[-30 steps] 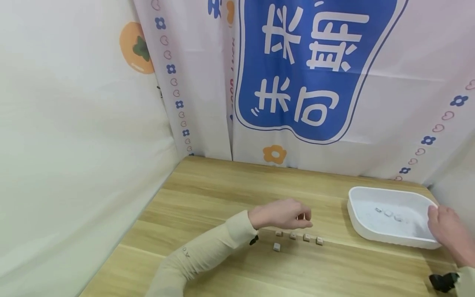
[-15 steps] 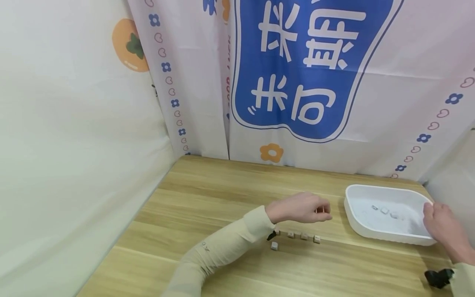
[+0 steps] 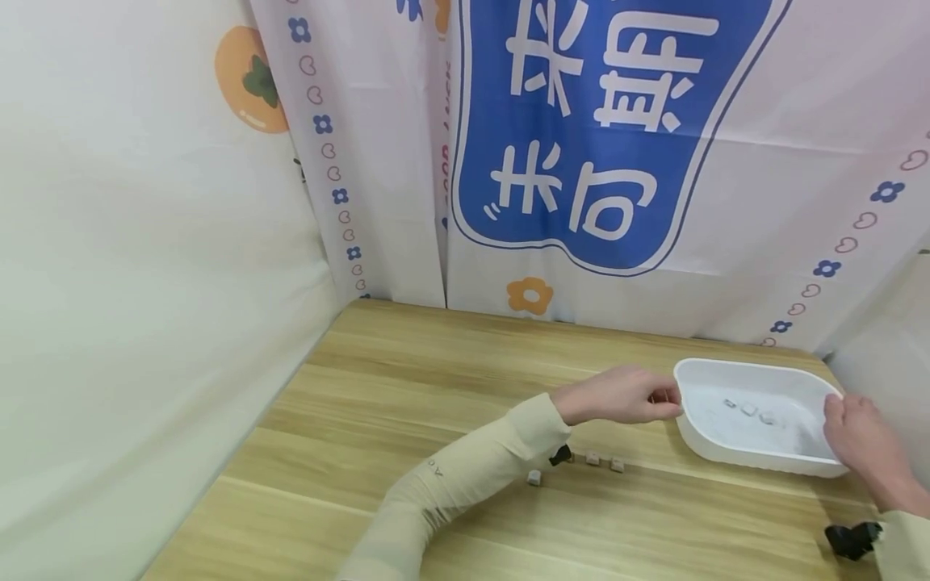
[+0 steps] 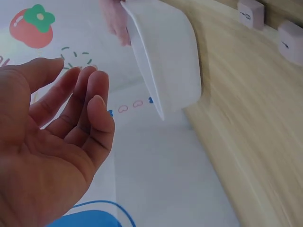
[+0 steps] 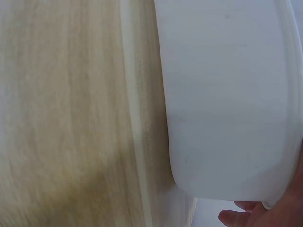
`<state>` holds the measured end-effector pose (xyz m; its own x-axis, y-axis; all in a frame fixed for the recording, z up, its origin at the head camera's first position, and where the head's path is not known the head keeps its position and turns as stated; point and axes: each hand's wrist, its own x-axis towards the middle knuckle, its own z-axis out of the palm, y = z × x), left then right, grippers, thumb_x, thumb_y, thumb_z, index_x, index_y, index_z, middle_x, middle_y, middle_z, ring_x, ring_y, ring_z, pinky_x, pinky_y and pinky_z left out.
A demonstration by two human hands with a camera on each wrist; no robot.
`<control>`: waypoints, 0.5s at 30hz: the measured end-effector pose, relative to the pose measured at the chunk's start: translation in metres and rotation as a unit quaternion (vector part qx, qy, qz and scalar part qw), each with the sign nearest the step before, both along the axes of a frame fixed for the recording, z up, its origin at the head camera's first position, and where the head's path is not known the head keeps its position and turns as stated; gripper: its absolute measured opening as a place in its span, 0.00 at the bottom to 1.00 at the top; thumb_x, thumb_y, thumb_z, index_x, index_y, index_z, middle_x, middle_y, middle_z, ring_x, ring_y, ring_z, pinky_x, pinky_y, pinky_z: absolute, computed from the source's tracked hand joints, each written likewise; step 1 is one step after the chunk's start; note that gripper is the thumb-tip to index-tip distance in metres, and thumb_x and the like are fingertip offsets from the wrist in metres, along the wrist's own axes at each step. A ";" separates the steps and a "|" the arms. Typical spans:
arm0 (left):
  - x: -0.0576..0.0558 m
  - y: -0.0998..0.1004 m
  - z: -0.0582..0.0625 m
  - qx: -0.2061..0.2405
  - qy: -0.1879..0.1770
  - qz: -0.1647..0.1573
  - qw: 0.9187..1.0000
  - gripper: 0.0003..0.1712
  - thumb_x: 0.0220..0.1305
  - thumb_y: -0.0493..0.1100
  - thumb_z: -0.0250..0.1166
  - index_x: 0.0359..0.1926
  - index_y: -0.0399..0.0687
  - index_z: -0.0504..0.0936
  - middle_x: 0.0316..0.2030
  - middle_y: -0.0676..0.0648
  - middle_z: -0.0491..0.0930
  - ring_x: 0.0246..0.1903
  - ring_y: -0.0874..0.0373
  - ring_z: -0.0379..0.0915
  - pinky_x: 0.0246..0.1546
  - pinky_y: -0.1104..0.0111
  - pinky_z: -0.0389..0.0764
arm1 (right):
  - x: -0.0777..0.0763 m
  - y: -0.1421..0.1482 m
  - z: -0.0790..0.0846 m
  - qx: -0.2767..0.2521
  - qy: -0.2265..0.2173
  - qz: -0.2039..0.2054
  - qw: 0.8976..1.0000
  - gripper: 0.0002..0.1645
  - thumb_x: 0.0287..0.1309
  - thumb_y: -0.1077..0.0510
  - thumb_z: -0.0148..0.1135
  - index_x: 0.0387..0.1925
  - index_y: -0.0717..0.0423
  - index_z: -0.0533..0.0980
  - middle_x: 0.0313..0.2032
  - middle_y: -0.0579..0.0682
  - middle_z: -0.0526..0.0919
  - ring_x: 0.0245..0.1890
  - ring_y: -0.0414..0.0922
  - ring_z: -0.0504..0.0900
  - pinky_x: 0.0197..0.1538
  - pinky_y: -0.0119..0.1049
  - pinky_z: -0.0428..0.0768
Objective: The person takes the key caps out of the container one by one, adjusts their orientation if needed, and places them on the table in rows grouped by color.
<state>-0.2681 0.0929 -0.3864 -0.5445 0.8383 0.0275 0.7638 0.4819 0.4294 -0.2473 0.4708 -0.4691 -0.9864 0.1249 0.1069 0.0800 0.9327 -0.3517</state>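
My left hand (image 3: 621, 394) is just left of the white plastic basin (image 3: 763, 461), its fingertips near the rim. In the left wrist view the left hand (image 4: 61, 127) has loosely bent fingers and nothing between them. At the basin's right end my right hand (image 3: 868, 440) holds the rim; the right wrist view shows its fingers (image 5: 236, 217) at the basin's edge. Several small pale pieces like keycaps (image 3: 748, 409) lie inside the basin. On the wooden table, more keycaps with dark marks (image 3: 617, 465) stand in a row, partly hidden by the left wrist.
One keycap (image 3: 534, 478) sits apart, in front of the row on the wooden table (image 3: 407, 363). A printed cloth (image 3: 581, 282) hangs behind the table's back edge, and a plain pale cloth (image 3: 160, 282) covers the left side.
My left hand has moved right from above the keycap row to beside the basin's left end. The right hand stays at the basin's rim. The head view has shifted slightly.
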 end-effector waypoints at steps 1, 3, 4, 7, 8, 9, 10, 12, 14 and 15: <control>-0.001 0.004 0.000 0.001 -0.004 0.003 1.000 0.09 0.72 0.51 0.56 0.44 0.58 0.81 0.34 0.64 0.78 0.33 0.76 0.72 0.35 0.86 0.71 | 0.000 0.000 0.000 0.000 -0.004 -0.002 1.000 0.41 0.75 0.48 0.20 0.52 0.90 0.55 0.47 0.82 0.58 0.48 0.79 0.62 0.52 0.70 0.63; -0.001 0.011 0.000 -0.002 -0.009 0.010 1.000 0.09 0.72 0.51 0.56 0.45 0.58 0.81 0.35 0.64 0.78 0.34 0.76 0.72 0.36 0.86 0.70 | 0.000 0.000 0.000 -0.001 -0.005 -0.003 1.000 0.41 0.75 0.47 0.20 0.53 0.90 0.55 0.48 0.82 0.58 0.49 0.79 0.62 0.52 0.70 0.63; -0.001 0.014 0.000 -0.001 -0.009 0.014 1.000 0.09 0.72 0.51 0.57 0.46 0.58 0.81 0.36 0.64 0.78 0.34 0.76 0.72 0.36 0.86 0.70 | -0.001 0.001 0.000 -0.001 -0.004 -0.002 1.000 0.41 0.75 0.47 0.20 0.53 0.90 0.55 0.48 0.82 0.58 0.48 0.79 0.62 0.52 0.70 0.63; -0.003 0.024 0.001 0.005 -0.011 0.030 0.999 0.09 0.71 0.51 0.57 0.47 0.59 0.80 0.36 0.64 0.79 0.35 0.77 0.71 0.36 0.86 0.70 | -0.001 0.001 0.000 -0.002 -0.011 -0.005 1.000 0.43 0.75 0.45 0.19 0.54 0.90 0.54 0.49 0.82 0.57 0.49 0.79 0.61 0.53 0.70 0.63; -0.004 0.028 0.000 0.008 -0.012 0.036 0.999 0.09 0.71 0.51 0.57 0.47 0.59 0.80 0.36 0.64 0.79 0.35 0.77 0.72 0.36 0.86 0.70 | -0.001 0.001 0.000 -0.002 -0.012 -0.006 1.000 0.43 0.75 0.45 0.19 0.55 0.90 0.53 0.49 0.82 0.56 0.50 0.79 0.61 0.53 0.70 0.63; -0.004 0.031 0.000 0.011 -0.011 0.041 0.999 0.09 0.71 0.51 0.57 0.48 0.59 0.80 0.37 0.64 0.79 0.35 0.77 0.72 0.36 0.87 0.70 | -0.001 0.002 0.000 -0.003 -0.013 -0.007 1.000 0.44 0.75 0.45 0.19 0.55 0.90 0.53 0.49 0.82 0.56 0.50 0.79 0.61 0.53 0.70 0.63; -0.005 0.034 -0.001 0.014 -0.012 0.045 0.999 0.09 0.71 0.51 0.57 0.48 0.59 0.80 0.37 0.64 0.79 0.36 0.77 0.72 0.36 0.87 0.69 | -0.001 0.002 -0.001 -0.003 -0.015 -0.009 1.000 0.44 0.75 0.44 0.19 0.55 0.90 0.53 0.49 0.82 0.56 0.50 0.79 0.61 0.53 0.70 0.63; -0.006 0.040 -0.002 0.018 -0.016 0.054 0.998 0.10 0.71 0.51 0.58 0.48 0.59 0.80 0.38 0.64 0.80 0.36 0.78 0.72 0.36 0.87 0.69 | 0.000 0.002 -0.001 -0.003 -0.018 -0.013 1.000 0.45 0.75 0.43 0.18 0.55 0.89 0.53 0.50 0.82 0.56 0.50 0.78 0.61 0.53 0.70 0.62; -0.007 0.045 -0.005 0.021 -0.015 0.059 0.998 0.10 0.71 0.51 0.58 0.48 0.59 0.80 0.38 0.64 0.80 0.36 0.78 0.72 0.36 0.87 0.69 | 0.000 0.002 -0.001 -0.003 -0.015 -0.010 1.000 0.44 0.75 0.44 0.19 0.55 0.89 0.54 0.50 0.82 0.56 0.50 0.79 0.61 0.53 0.70 0.63; -0.008 0.048 -0.006 0.021 -0.016 0.062 0.998 0.10 0.71 0.51 0.58 0.48 0.59 0.80 0.39 0.64 0.80 0.36 0.78 0.72 0.36 0.87 0.69 | 0.000 0.002 -0.001 -0.003 -0.013 -0.008 1.000 0.43 0.75 0.45 0.19 0.55 0.89 0.54 0.49 0.82 0.57 0.49 0.79 0.62 0.53 0.70 0.63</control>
